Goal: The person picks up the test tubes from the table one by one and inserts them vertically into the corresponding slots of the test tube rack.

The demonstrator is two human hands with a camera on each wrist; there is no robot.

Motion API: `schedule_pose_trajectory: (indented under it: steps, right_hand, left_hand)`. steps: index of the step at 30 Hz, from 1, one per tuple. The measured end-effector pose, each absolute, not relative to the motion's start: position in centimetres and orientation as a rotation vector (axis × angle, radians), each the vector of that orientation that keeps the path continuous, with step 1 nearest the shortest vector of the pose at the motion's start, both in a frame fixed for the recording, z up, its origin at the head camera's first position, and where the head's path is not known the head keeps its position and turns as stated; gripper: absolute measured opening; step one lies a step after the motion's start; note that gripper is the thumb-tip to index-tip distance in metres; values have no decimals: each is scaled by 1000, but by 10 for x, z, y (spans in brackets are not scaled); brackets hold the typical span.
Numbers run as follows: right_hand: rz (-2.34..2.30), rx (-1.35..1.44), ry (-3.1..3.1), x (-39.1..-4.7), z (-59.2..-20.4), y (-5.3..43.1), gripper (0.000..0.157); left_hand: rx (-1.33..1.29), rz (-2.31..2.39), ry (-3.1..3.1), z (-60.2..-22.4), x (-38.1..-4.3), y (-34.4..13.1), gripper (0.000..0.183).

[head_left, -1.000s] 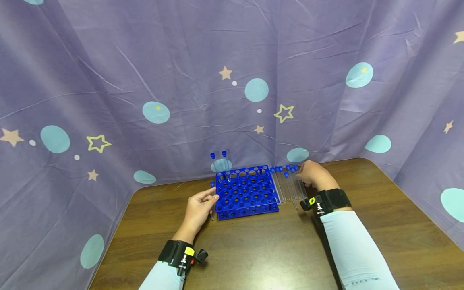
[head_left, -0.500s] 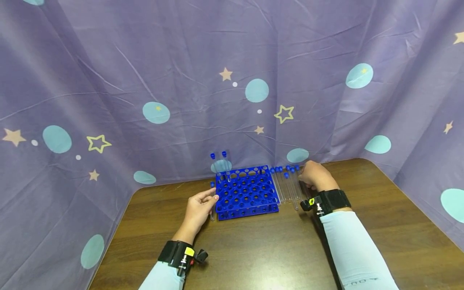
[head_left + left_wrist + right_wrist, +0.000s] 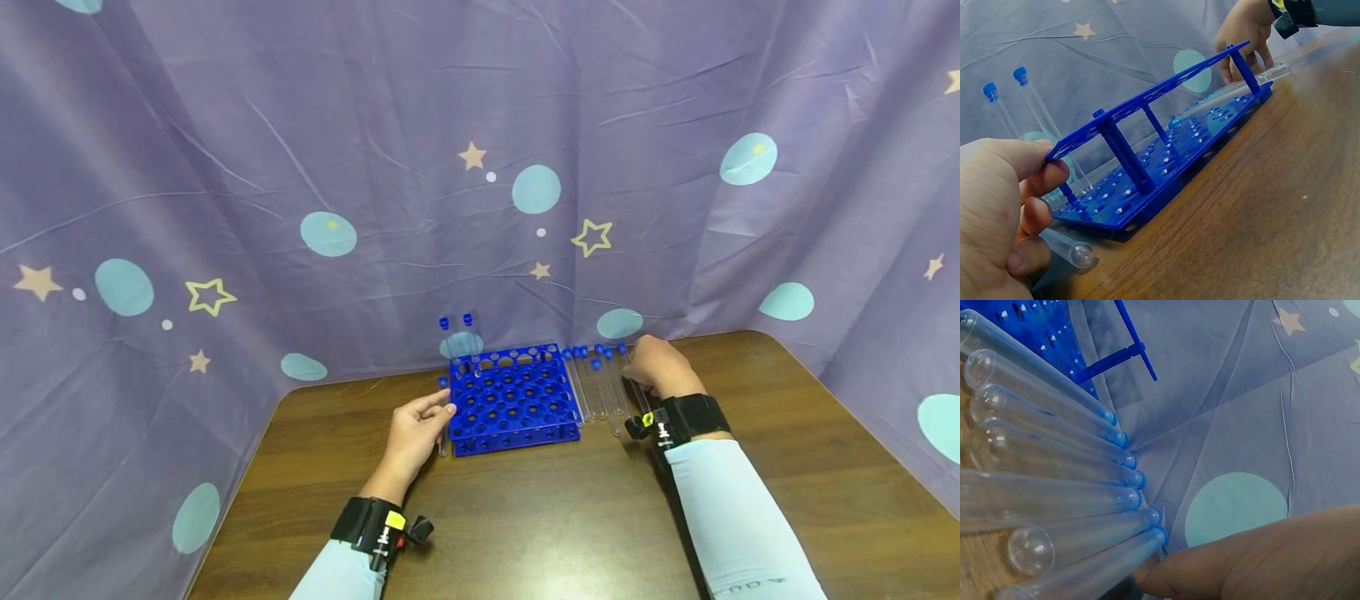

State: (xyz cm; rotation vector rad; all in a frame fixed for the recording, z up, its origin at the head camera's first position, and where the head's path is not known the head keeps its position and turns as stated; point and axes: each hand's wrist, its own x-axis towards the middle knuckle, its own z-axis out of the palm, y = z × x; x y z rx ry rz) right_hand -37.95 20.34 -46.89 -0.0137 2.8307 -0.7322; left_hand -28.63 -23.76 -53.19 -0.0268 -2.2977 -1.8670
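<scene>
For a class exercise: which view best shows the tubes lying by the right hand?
The right wrist view: the tubes appear largest, though some are cropped. The head view shows them small; the left wrist view, partly behind the blue rack.

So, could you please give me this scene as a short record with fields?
rack: blue, with round holes, on the wooden table; point on rack
tubes in rack: two blue-capped tubes, upright, far left part
tubes to the right: seven blue-capped tubes, lying side by side
tube to the left: one tube, lying beside the rack
left hand: grips the rack's left edge
right hand: at the outermost right-side tube; grip hidden
backdrop: purple cloth with stars and teal spots
</scene>
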Motion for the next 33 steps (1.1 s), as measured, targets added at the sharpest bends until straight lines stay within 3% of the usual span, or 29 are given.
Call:
schedule_pose_trajectory:
  steps: [8, 33]
  right_hand:
    - [-745, -19, 2829, -379, -470, 203, 50]
    - [-822, -80, 2838, -379, -474, 204, 52]
  left_hand:
    - [-62, -1880, -2274, -532, -287, -238, 35]
    - [-62, -1867, -2286, -532, -287, -238, 37]
